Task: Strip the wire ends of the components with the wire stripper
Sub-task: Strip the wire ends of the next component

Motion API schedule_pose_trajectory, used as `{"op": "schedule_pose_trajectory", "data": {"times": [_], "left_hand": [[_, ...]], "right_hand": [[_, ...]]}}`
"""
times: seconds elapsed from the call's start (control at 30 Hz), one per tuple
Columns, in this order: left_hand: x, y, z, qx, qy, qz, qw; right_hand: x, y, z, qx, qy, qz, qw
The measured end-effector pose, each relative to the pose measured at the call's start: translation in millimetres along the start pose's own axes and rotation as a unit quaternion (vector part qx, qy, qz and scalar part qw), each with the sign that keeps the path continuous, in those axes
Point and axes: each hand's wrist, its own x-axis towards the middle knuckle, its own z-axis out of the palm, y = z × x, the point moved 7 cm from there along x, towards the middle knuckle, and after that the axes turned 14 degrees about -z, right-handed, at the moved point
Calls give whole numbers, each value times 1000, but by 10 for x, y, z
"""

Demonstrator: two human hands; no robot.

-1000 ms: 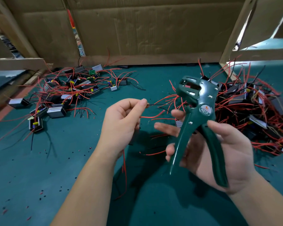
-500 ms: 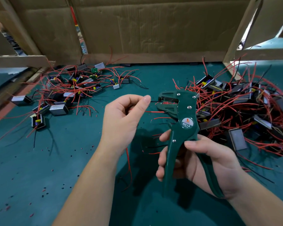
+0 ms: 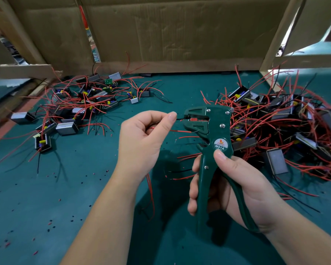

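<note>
Green wire stripper [image 3: 218,131] sits upright in right hand [image 3: 237,192], which grips both handles. Left hand [image 3: 141,138] pinches black wire [image 3: 180,119], end reaching into the stripper's jaws.

One left hand [image 3: 141,142] and one right hand [image 3: 237,188]; one wire stripper [image 3: 216,134]; two wires at its head, one black wire [image 3: 180,118] and one red wire [image 3: 182,131]; two heaps of wired components, the left heap [image 3: 80,108] and the right heap [image 3: 285,127], too tangled to count singly, on one counter [image 3: 65,188].
</note>
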Motion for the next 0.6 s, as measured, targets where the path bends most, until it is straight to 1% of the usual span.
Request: {"op": "schedule_pose_trajectory", "data": {"times": [0.27,0.47,0.6], "left_hand": [[-1,21,-8,10,7,11,1000],[0,5,-30,1,13,-1,1000],[0,4,-35,-5,12,-7,1000]], "right_hand": [[6,9,10,11,-10,-3,1000],[-17,6,46,50,-50,10,997],[-9,6,21,38,-30,-2,999]]}}
